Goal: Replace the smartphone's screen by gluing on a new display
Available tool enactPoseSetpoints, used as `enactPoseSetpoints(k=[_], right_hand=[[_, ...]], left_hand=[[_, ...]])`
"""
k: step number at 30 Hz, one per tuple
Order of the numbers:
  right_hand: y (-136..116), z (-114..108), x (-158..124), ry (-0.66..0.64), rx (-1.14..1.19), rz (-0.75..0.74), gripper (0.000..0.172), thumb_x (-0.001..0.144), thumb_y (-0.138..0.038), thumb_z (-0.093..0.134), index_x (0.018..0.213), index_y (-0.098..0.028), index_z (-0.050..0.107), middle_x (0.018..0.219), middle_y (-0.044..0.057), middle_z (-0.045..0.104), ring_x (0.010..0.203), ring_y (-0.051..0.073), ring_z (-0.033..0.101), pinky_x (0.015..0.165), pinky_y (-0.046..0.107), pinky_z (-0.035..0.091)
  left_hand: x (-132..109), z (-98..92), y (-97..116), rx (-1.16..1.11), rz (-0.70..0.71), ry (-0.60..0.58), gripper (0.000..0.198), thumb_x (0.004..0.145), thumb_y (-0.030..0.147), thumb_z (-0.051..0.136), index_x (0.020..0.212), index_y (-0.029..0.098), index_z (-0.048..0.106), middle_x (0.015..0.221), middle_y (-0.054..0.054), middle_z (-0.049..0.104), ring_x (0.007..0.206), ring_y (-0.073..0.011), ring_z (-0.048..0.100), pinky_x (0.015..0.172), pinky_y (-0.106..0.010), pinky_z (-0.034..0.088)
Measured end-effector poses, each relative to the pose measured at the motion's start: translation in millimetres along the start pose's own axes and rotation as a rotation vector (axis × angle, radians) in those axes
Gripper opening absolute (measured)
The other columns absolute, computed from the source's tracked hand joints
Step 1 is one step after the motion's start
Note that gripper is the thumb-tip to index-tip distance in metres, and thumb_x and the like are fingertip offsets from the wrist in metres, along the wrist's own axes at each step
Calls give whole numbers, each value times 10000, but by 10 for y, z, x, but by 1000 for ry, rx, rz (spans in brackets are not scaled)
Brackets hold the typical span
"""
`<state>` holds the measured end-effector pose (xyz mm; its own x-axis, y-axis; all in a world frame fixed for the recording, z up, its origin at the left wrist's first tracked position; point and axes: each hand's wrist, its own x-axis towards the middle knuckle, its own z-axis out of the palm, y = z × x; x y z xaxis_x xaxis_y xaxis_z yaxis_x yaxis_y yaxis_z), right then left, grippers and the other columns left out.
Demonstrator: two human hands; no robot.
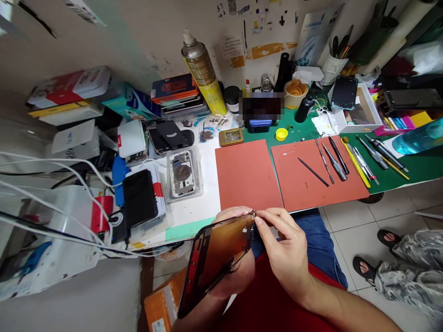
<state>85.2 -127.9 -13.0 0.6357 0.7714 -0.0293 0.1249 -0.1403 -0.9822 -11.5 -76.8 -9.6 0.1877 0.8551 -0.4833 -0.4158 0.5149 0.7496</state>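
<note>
A phone screen assembly [216,258] is held tilted in front of the bench, its orange-brown inner side facing me. My left hand [238,274] wraps around it from behind and below, partly hidden by the panel. The thumb and index finger of my right hand [285,246] pinch the panel's upper right corner, where small parts and a thin edge strip show. Whether a tiny piece sits between those fingertips cannot be made out. Just beyond my hands lies a reddish-brown mat [247,177].
A second mat [301,184] holds several slim tools. An opened phone body [182,173] sits in a clear tray, with a dark phone [140,198] and loose white cables [79,184] to the left. A spray can [206,76] stands behind. Another person's legs [411,258] are at right.
</note>
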Motion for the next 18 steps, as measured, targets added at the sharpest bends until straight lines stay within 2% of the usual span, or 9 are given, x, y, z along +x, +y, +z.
enactPoseSetpoints(k=[3,6,11,16,18], right_hand=[[6,6,7,7,-5,-26,169,1021,-260,676,1093,-254,829,1009,56,756,903,170,722,807,287,591],[11,6,13,28,-16,-49,157,1016,-257,684,1072,-245,830,993,57,760,888,170,725,802,290,599],[5,4,18,45,-14,-88,156,1009,-236,688,1069,-252,831,966,54,757,868,173,727,778,298,603],[-26,13,64,27,-4,-144,187,1001,-204,694,1114,-265,829,956,41,731,870,156,715,789,284,591],[-35,18,81,13,3,-142,179,1001,-205,694,1099,-266,831,949,39,725,864,154,709,789,282,589]], left_hand=[[17,44,6,-5,302,-41,856,549,992,709,1037,295,804,1088,-65,732,1174,-330,679,982,-404,601],[35,113,-20,-1,392,-117,819,596,930,763,1073,268,824,1062,-66,731,1015,-275,703,942,-380,615],[54,158,-45,-47,396,-76,808,636,949,727,1080,279,815,1067,-51,720,1001,-262,692,918,-365,617],[106,44,-27,-132,289,-219,767,741,859,710,1163,224,793,1143,-70,727,1099,-259,692,1004,-348,609],[121,13,-25,-162,277,-235,715,796,812,688,1176,213,783,1160,-74,727,1120,-245,693,1024,-340,602]])
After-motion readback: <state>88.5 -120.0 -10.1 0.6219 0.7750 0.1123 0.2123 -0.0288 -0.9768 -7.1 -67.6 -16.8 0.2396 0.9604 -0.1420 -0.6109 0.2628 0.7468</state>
